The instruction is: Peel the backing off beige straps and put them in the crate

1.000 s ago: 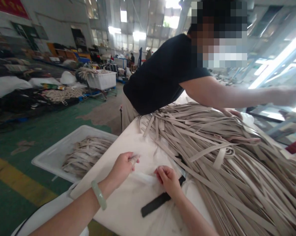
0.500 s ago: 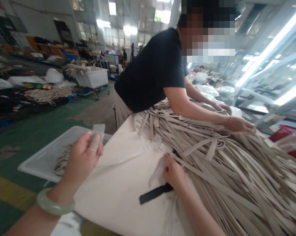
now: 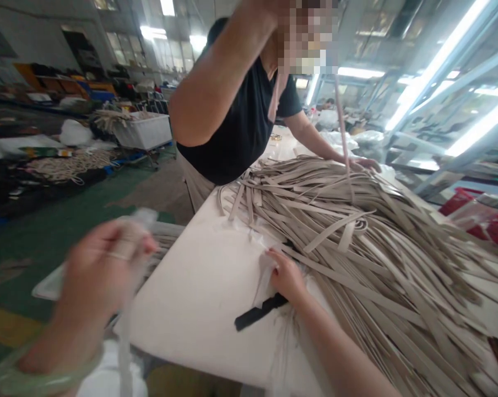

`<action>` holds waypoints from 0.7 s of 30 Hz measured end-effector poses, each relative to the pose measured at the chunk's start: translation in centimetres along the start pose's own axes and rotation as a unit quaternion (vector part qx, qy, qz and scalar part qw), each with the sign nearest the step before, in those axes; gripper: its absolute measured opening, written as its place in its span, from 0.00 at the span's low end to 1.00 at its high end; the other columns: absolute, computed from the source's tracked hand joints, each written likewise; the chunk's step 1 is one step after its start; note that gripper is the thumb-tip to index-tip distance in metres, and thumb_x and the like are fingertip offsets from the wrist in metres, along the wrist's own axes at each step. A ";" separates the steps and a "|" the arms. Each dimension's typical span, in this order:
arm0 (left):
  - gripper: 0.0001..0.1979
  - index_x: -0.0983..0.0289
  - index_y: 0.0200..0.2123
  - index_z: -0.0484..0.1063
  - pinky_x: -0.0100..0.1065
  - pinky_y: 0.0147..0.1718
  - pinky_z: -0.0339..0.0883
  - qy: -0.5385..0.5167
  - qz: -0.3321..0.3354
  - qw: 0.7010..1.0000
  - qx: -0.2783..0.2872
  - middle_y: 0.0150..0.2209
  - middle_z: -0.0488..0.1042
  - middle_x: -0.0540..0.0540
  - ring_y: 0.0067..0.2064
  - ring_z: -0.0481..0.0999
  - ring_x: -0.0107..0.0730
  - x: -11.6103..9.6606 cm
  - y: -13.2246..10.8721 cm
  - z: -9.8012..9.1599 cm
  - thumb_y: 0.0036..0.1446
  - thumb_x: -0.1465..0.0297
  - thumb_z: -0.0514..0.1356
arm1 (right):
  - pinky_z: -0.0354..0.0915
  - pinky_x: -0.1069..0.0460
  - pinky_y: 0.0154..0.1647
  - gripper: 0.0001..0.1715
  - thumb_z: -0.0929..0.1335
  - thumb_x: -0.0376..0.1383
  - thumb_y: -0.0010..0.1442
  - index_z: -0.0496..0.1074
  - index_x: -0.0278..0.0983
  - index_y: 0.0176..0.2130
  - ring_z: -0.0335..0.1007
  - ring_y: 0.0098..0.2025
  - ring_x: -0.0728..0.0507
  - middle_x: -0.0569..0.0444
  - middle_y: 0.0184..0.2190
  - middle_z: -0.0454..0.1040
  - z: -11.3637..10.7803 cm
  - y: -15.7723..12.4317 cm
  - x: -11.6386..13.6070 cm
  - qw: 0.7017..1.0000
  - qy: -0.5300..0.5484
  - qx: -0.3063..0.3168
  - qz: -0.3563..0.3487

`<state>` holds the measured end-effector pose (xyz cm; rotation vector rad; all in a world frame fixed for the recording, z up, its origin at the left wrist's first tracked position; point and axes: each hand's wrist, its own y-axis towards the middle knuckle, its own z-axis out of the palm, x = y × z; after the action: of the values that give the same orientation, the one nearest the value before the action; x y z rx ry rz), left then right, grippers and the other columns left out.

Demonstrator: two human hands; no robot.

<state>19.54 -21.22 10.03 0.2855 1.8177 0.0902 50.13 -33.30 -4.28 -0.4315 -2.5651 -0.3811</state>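
Observation:
My left hand (image 3: 98, 270), blurred by motion, is closed around a pale translucent strip (image 3: 125, 342) at the left of the table. One end of the strip sticks up past the fingers and the rest hangs down. On the tabletop, my right hand (image 3: 288, 278) pinches a piece of thin clear plastic film (image 3: 264, 278). Just below that hand lies a flat black piece (image 3: 259, 314), partly covered; its kind is unclear. A large heap of long beige straps (image 3: 340, 220) spreads to the right of my right hand.
Across the white table (image 3: 191, 298) a co-worker in a black shirt (image 3: 236, 129) lifts one arm with a strap hanging; the other hand rests by the heap. A white plastic tub (image 3: 48, 286) with straps stands low at left. Red containers (image 3: 464, 201) are at far right.
My left hand has moved left and toward me, with the strip now trailing below it. My right hand stays nearly in place. The co-worker has straightened and raised one arm with a strap.

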 end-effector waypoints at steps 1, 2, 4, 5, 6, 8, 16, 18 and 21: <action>0.13 0.61 0.30 0.70 0.28 0.26 0.60 -0.008 -0.010 0.998 0.058 0.26 0.72 0.50 0.27 0.68 0.29 0.1 -1.0 2.1 0.54 0.58 0.61 | 0.66 0.50 0.57 0.38 0.61 0.20 0.45 0.73 0.36 0.54 0.72 0.55 0.43 0.50 0.59 0.70 -0.1 -0.1 0.1 1.000 0.023 0.000 -0.005; 0.13 0.63 0.29 0.71 0.28 0.25 0.59 -0.014 -0.032 0.991 0.125 0.25 0.71 0.50 0.26 0.67 0.29 0.3 -2.1 4.1 0.51 0.59 0.63 | 0.69 0.52 0.52 0.38 0.61 0.21 0.45 0.74 0.37 0.54 0.75 0.49 0.44 0.51 0.58 0.71 -0.3 -0.1 0.2 0.998 0.058 0.002 -0.005; 0.13 0.65 0.30 0.71 0.27 0.23 0.58 -0.052 -0.079 0.970 0.226 0.22 0.68 0.49 0.23 0.65 0.26 1.2 -4.0 7.5 0.52 0.60 0.62 | 0.72 0.54 0.37 0.37 0.60 0.22 0.44 0.75 0.38 0.52 0.77 0.35 0.47 0.51 0.54 0.75 -0.8 -0.2 0.5 0.990 0.143 0.012 0.006; 0.14 0.65 0.32 0.71 0.27 0.21 0.56 -0.070 -0.102 0.958 0.258 0.21 0.67 0.48 0.22 0.63 0.25 1.8 -4.8 8.8 0.52 0.60 0.62 | 0.71 0.54 0.32 0.35 0.60 0.23 0.44 0.77 0.38 0.50 0.76 0.30 0.48 0.51 0.51 0.77 -1.2 -0.3 0.7 0.984 0.177 0.018 0.015; 0.14 0.66 0.35 0.71 0.26 0.19 0.54 -0.086 -0.123 0.948 0.282 0.22 0.66 0.47 0.21 0.62 0.24 2.5 -5.5 9.8 0.53 0.60 0.61 | 0.70 0.55 0.28 0.32 0.61 0.24 0.45 0.79 0.38 0.47 0.75 0.27 0.49 0.52 0.47 0.80 -1.7 -0.3 0.9 0.980 0.198 0.021 0.025; 0.15 0.66 0.36 0.70 0.25 0.17 0.50 -0.099 -0.161 0.931 0.311 0.23 0.66 0.47 0.19 0.59 0.21 3.7 -6.5 11.1 0.53 0.59 0.61 | 0.68 0.56 0.25 0.24 0.63 0.26 0.47 0.81 0.38 0.41 0.74 0.25 0.48 0.52 0.39 0.82 -3.2 -0.6 0.9 0.979 0.198 0.016 0.043; 0.18 0.65 0.27 0.65 0.24 0.15 0.46 -0.109 -0.201 0.896 0.382 0.21 0.68 0.48 0.15 0.57 0.18 3.4 -7.4 12.4 0.48 0.56 0.64 | 0.59 0.57 0.14 0.22 0.69 0.47 0.56 0.73 0.30 0.24 0.66 0.14 0.48 0.51 0.14 0.71 -11.5 -0.6 -3.2 0.916 0.249 -0.183 0.255; 0.19 0.65 0.26 0.65 0.24 0.15 0.46 -0.116 -0.195 0.893 0.389 0.20 0.67 0.48 0.16 0.57 0.18 3.1 -7.5 12.3 0.47 0.56 0.65 | 0.56 0.58 0.14 0.24 0.71 0.48 0.53 0.71 0.29 0.22 0.62 0.13 0.51 0.53 0.12 0.69 -11.8 0.9 -4.2 0.887 0.310 -0.187 0.286; 0.19 0.66 0.24 0.66 0.24 0.16 0.50 -0.129 -0.170 0.892 0.399 0.20 0.68 0.49 0.17 0.60 0.20 3.2 -7.4 11.7 0.46 0.56 0.66 | 0.48 0.60 0.11 0.23 0.72 0.48 0.51 0.70 0.30 0.24 0.53 0.11 0.55 0.60 0.11 0.64 -10.9 2.9 -4.1 0.874 0.361 -0.186 0.265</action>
<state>28.95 -28.66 2.40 0.5174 1.5299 -0.9221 59.32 -35.36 3.12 -0.9062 -1.5625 -0.6770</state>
